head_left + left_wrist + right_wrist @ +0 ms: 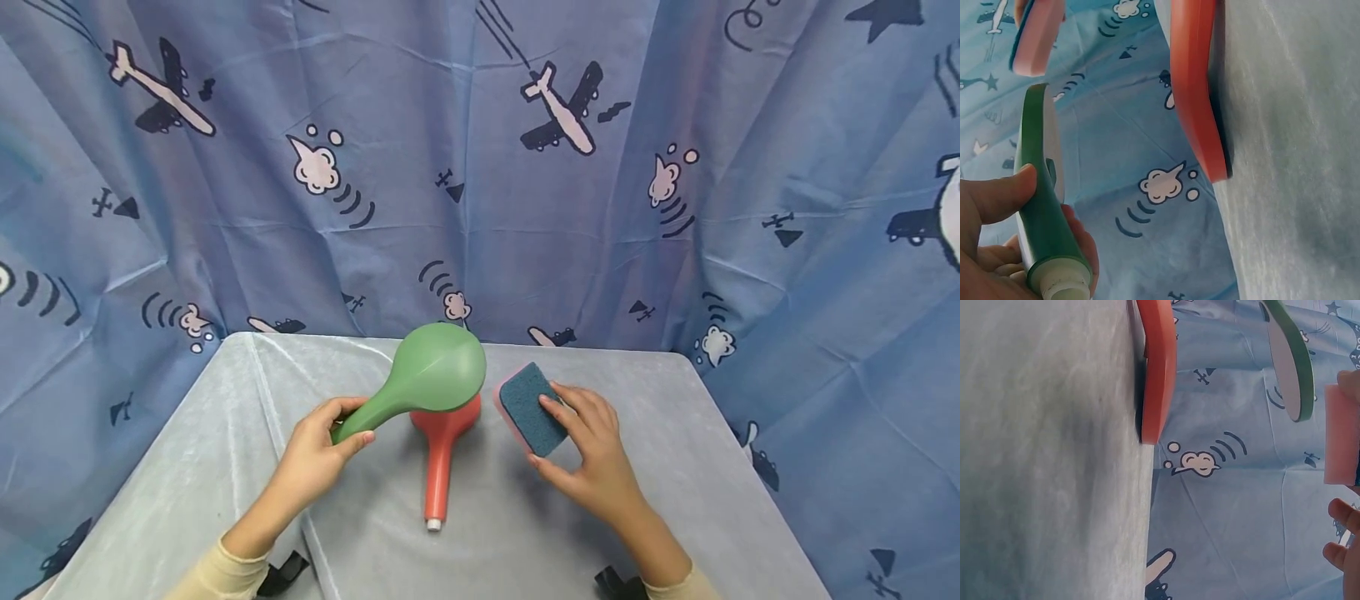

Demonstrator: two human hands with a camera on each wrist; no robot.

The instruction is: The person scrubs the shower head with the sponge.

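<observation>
My left hand point(318, 446) grips the handle of a green shower head point(438, 367), whose round head is raised over the table and tilted up to the right. In the left wrist view, a white threaded end shows at the bottom of the green handle point(1054, 234). Between finger and thumb, my right hand point(596, 458) holds a sponge point(531, 408) with a dark blue-green scouring side and a pink foam side, just right of the green head. A red shower head point(438, 479) lies on the table, its white-tipped handle toward me; the green one partly covers it in the head view.
The table wears a pale grey cloth point(262, 483) with a raised crease running down its left part. Behind it and along both sides hangs a blue curtain point(420, 108) printed with planes and clouds. Black straps point(285, 575) show near both wrists.
</observation>
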